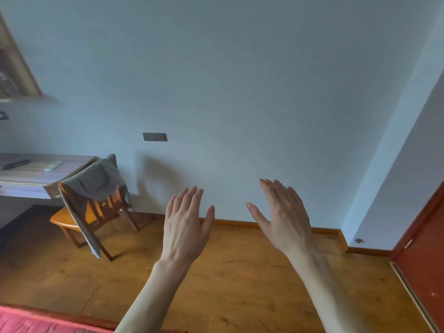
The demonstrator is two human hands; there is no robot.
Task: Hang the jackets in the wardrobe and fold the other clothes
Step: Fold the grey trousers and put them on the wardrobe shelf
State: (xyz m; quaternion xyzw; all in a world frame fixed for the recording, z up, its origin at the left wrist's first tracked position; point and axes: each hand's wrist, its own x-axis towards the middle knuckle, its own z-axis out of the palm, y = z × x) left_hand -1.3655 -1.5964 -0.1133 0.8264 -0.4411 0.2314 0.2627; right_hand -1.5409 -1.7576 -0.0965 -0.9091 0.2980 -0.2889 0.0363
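1. I see both hands raised in front of me with nothing in them: the left hand (186, 227) and the right hand (282, 218) each have straight, spread fingers (192, 195), backs toward the camera.
2. The only garment I can find is a grey garment (96, 181) draped over the back of the wooden chair (96, 219) at about 9 o'clock from the hands, well apart from them. One end trails down the chair's side toward the floor (240, 272).
3. I cannot tell whether it is a jacket or something to fold, so I risk sorting it wrongly.
4. Pulling it by one corner could snag it on the chair back or tip the chair.
5. No wardrobe shows here, so I could carry it the wrong way.
6. The surface (36, 169) at 9 o'clock holds small items a swinging garment might sweep off.
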